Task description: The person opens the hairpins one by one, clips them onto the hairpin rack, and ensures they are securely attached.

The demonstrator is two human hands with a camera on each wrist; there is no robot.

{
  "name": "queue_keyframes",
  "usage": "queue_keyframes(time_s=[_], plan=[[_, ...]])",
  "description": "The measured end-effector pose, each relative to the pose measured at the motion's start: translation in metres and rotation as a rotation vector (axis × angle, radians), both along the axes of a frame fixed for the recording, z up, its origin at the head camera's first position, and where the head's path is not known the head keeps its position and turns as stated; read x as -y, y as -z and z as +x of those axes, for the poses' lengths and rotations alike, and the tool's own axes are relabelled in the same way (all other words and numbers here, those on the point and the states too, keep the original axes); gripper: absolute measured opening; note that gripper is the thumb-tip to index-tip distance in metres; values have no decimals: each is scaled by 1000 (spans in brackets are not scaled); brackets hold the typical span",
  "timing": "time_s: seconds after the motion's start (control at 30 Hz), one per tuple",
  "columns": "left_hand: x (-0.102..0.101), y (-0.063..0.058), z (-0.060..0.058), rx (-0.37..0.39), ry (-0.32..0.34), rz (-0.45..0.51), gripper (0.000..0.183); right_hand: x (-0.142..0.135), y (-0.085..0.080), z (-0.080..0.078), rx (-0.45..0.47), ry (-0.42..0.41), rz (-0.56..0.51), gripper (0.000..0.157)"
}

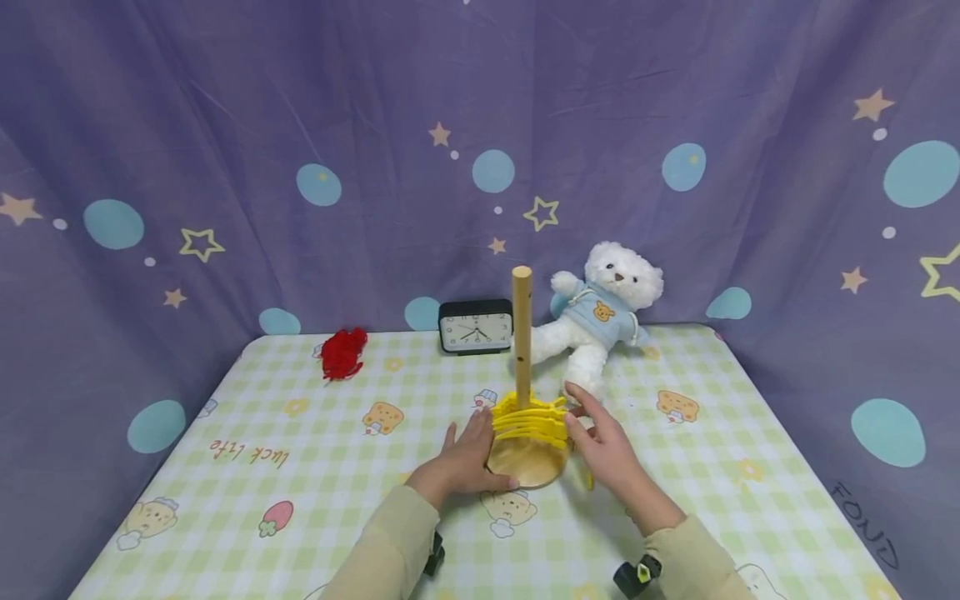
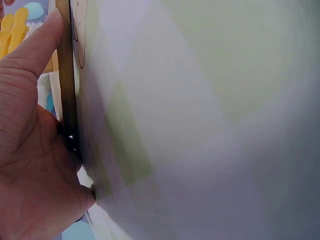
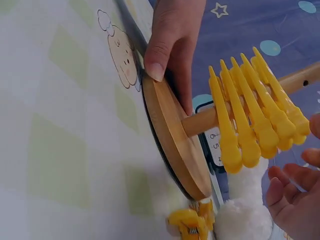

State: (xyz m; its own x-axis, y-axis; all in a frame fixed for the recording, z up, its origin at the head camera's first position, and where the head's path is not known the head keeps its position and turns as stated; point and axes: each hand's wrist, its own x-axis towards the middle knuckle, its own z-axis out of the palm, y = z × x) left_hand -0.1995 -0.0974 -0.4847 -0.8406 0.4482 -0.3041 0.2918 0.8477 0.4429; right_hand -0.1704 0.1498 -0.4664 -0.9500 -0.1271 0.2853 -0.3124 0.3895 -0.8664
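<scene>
A wooden stand [image 1: 522, 337] with a round base and an upright rod stands mid-table. My left hand [image 1: 472, 458] holds the base by its left rim, thumb in front and fingers farther back. Several yellow plastic clips [image 3: 255, 117], with tapered tips and rounded ends, sit in a stack around the lower rod. Beside their rounded ends is my right hand [image 1: 607, 450], thumb and fingers spread apart with a gap between them. Another yellow clip [image 3: 192, 225] with a metal spring lies on the table beside the base, partly hidden by my right hand in the head view.
Behind the stand are a black alarm clock [image 1: 476, 327] and a white teddy bear [image 1: 603, 312] in a blue top. A red fuzzy bundle [image 1: 342, 354] lies at the back left. A checked cloth [image 1: 315, 517] covers the table, and a purple curtain [image 1: 375, 100] hangs behind it.
</scene>
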Motion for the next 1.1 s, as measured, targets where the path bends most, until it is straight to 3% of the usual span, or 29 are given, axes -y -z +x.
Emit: queue_keyframes(time_s=[0.27,0.43,0.63,0.9,1.1], plan=[[1,-3,1,18,0,3,114,-16,1,4,91,145,15,35],[1,1,0,18,-13,10,117,-24,5,5,115,183,59,31],[0,7,-2,9,-16,6,117,-32,11,7,130,186,100,29],[0,-3,1,20,-5,2,116,-38,14,9,144,188,120,30],[0,-3,1,9,-5,3,117,-40,15,10,193,176,171,31]])
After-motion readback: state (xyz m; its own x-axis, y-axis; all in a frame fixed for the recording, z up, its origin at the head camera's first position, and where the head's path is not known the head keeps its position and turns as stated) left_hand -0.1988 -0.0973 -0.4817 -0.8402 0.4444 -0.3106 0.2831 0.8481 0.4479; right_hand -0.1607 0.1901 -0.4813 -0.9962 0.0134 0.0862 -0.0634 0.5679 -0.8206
